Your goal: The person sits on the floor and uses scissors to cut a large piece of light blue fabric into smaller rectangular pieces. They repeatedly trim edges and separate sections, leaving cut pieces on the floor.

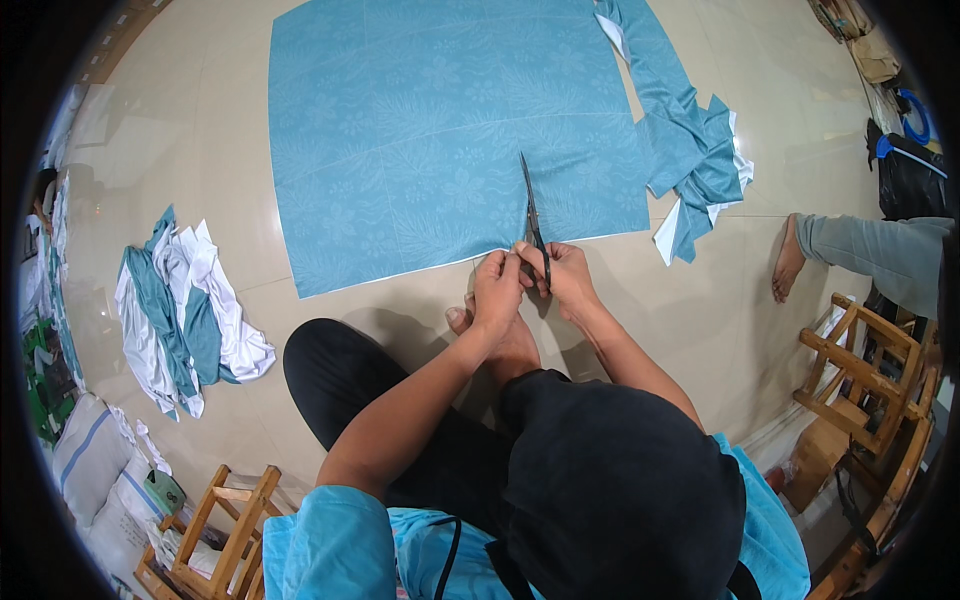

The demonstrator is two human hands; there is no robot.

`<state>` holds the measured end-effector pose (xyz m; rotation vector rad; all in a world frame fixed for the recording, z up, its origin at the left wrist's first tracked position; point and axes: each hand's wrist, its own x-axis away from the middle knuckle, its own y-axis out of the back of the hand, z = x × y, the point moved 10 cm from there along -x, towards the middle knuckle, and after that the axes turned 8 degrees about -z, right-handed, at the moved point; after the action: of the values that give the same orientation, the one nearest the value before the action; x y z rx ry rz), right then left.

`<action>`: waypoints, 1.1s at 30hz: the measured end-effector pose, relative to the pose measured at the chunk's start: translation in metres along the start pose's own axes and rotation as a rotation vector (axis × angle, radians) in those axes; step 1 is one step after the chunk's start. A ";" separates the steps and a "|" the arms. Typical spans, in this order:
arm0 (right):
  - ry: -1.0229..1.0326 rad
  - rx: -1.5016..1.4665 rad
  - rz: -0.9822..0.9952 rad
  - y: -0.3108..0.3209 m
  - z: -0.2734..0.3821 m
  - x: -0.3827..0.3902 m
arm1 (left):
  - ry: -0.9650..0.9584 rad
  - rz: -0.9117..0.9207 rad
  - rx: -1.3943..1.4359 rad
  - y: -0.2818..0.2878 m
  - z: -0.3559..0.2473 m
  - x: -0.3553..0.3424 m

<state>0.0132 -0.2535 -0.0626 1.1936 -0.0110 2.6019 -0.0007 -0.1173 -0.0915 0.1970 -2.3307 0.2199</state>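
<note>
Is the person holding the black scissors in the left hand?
No, the black scissors are in the right hand, while the left hand is at the near edge of the blue cloth.

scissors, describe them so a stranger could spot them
Find the large blue patterned cloth on the floor. At its near edge, the person's right hand grips the scissors, blades pointing away. They are the only dark, pointed thing against that blue.
</note>
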 end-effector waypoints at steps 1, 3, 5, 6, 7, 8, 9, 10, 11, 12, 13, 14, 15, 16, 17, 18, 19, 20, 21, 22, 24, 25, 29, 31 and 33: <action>0.005 -0.009 0.008 -0.001 0.000 0.000 | 0.025 0.000 0.015 0.000 0.002 0.000; 0.007 -0.018 0.008 0.000 0.000 0.000 | -0.009 -0.001 0.002 0.000 -0.001 0.000; 0.006 -0.024 0.011 0.000 0.000 0.001 | -0.011 -0.002 -0.001 0.000 -0.003 0.001; 0.006 -0.024 0.009 0.000 0.001 0.001 | -0.009 -0.003 -0.004 0.000 -0.003 0.001; 0.004 -0.021 0.011 0.000 0.001 0.001 | 0.017 -0.004 0.007 0.000 -0.001 0.001; 0.004 -0.018 0.011 0.000 0.001 0.001 | -0.005 -0.008 -0.010 0.000 -0.003 0.002; 0.005 -0.015 0.011 0.000 0.001 0.001 | -0.001 -0.012 -0.013 0.001 -0.003 0.002; 0.004 -0.017 0.011 0.000 0.001 0.001 | 0.002 -0.016 -0.016 0.001 -0.003 0.002; 0.004 -0.020 0.012 0.000 0.001 0.002 | -0.002 -0.015 -0.018 0.001 -0.004 0.002; 0.009 -0.026 0.013 0.000 0.001 0.002 | -0.005 -0.014 -0.020 0.001 -0.004 0.002; 0.002 -0.016 0.010 0.000 0.001 0.002 | 0.019 -0.015 -0.009 0.001 -0.001 0.001; 0.003 -0.011 0.008 0.000 0.001 0.002 | -0.005 -0.014 -0.022 0.001 -0.003 0.001; -0.003 -0.002 -0.001 0.001 0.001 0.001 | -0.001 -0.015 -0.023 0.001 -0.002 0.001; 0.008 0.003 0.006 0.001 0.003 0.001 | 0.030 -0.018 -0.012 0.002 0.001 0.001; 0.013 0.010 0.006 0.001 0.004 0.000 | 0.003 -0.016 -0.016 0.001 -0.001 0.000; 0.010 0.023 -0.003 0.002 0.005 -0.001 | 0.003 -0.016 -0.007 0.001 0.000 0.001; 0.016 0.015 -0.002 0.002 0.008 -0.002 | 0.003 -0.017 0.001 0.001 0.000 0.001; 0.016 0.012 -0.011 0.002 0.010 -0.004 | -0.003 -0.011 0.007 0.001 0.000 0.000; 0.023 0.006 -0.018 0.002 0.013 -0.006 | -0.009 -0.006 0.013 0.001 -0.001 0.000; 0.018 0.012 -0.019 0.001 0.014 -0.008 | 0.026 -0.006 0.024 0.001 0.003 0.000; 0.027 0.021 -0.019 -0.002 0.018 -0.012 | 0.005 0.001 0.021 0.001 0.000 0.000; 0.022 0.018 -0.014 -0.003 0.019 -0.014 | 0.042 0.001 0.031 0.001 0.004 0.000; 0.023 0.026 -0.021 -0.006 0.022 -0.018 | 0.017 0.000 0.028 0.001 0.002 -0.001; 0.027 0.027 -0.028 -0.006 0.022 -0.020 | 0.028 -0.003 0.037 0.001 0.004 -0.001; 0.027 0.025 -0.035 -0.006 0.022 -0.021 | 0.000 0.003 0.036 0.000 0.003 -0.003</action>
<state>0.0442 -0.2556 -0.0642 1.1563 0.0473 2.5942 -0.0011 -0.1175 -0.0954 0.2116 -2.3288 0.2631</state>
